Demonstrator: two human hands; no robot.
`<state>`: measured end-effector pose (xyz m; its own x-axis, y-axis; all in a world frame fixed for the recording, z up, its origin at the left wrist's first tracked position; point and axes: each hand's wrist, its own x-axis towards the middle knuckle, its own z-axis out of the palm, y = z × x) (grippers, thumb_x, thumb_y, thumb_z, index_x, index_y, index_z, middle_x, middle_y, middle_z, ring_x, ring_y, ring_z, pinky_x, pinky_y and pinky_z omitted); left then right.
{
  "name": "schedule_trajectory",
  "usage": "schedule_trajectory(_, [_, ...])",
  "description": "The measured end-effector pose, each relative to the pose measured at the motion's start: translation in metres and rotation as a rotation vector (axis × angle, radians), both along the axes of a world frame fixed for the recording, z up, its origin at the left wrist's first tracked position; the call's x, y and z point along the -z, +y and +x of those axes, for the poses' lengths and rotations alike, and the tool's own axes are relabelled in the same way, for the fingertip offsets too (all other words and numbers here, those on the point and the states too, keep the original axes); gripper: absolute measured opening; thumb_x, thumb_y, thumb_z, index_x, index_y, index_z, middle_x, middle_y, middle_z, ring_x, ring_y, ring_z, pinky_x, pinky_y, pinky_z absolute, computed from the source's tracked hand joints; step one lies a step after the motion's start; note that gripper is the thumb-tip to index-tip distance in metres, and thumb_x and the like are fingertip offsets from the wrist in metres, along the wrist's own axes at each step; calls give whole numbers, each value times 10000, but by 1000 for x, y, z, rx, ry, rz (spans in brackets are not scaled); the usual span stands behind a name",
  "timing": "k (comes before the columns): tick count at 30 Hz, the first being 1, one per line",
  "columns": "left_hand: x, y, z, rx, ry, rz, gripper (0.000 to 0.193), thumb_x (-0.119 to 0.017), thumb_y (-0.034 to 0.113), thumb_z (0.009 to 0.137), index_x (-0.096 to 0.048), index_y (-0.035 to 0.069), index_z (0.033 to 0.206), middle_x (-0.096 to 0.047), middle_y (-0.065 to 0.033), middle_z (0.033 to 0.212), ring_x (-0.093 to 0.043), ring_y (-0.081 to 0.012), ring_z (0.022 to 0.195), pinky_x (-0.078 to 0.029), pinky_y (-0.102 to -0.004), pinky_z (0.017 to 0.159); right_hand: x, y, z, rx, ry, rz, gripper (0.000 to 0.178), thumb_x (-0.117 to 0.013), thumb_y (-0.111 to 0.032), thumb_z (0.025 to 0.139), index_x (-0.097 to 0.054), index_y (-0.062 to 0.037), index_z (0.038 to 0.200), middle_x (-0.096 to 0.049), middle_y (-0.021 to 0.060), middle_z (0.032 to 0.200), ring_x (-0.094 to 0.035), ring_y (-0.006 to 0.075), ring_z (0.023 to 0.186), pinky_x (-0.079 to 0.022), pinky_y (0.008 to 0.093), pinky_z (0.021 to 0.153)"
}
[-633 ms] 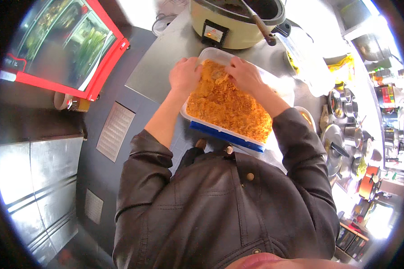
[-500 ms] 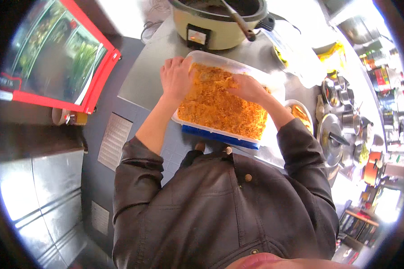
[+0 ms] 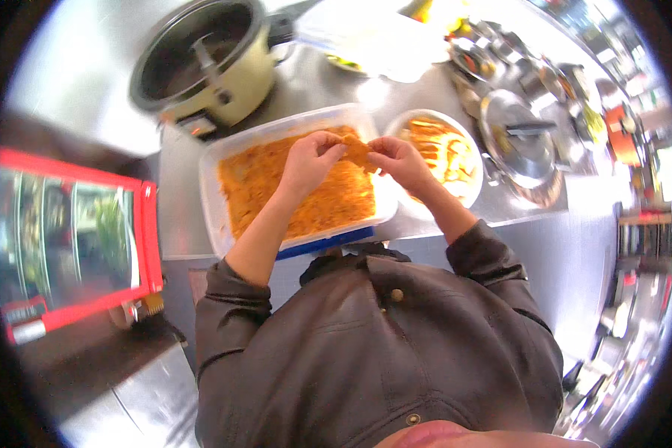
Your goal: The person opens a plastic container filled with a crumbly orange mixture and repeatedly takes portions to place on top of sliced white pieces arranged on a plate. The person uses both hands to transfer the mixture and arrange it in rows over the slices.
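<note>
Food [image 3: 358,155] held near tub's right rim [image 3: 385,200].

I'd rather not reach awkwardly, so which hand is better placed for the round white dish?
Probably your right hand: it overlaps the white dish in view, whereas your left hand is over the plastic container. Both seem to pinch an orange piece.

A small, ragged orange piece [image 3: 359,154] is held up near the right edge of a whitish rectangular tub [image 3: 213,187], whose orange, crumbly food [image 3: 325,201] spreads broadly, at the bench's [image 3: 183,216] front edge.
</note>
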<state>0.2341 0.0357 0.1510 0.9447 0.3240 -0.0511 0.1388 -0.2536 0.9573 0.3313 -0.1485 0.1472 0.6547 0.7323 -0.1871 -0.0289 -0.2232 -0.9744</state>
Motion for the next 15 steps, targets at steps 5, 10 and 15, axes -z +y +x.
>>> schedule_trajectory(5, [-12, -81, 46, 231, -90, 121, 176, -649, 143, 822, -641, -11, 907, -668, -101, 809, -624, -139, 733, -491, -262, 687, 14, -94, 6, 379, -28, 119, 235, -648, -161, 861, -612, 15, 1013, -649, 51, 859, -602, 106, 752, -480, 238, 682])
schedule_trajectory(10, [23, -155, 86, 295, -105, 110, 203, -663, 156, 824, -626, -15, 927, -659, -145, 853, -641, -194, 754, -497, -300, 705, 38, -172, 22, 531, -59, -11, 198, -641, -142, 856, -635, 24, 963, -665, 67, 838, -617, 102, 786, -487, 237, 703])
schedule_trajectory(15, [44, -182, 119, 316, -12, 167, 230, -654, 164, 819, -619, -12, 961, -660, -163, 867, -650, -249, 808, -498, -333, 729, 49, -198, 64, 548, -372, -156, 189, -625, -136, 846, -657, 7, 965, -686, 89, 825, -642, 140, 761, -503, 275, 709])
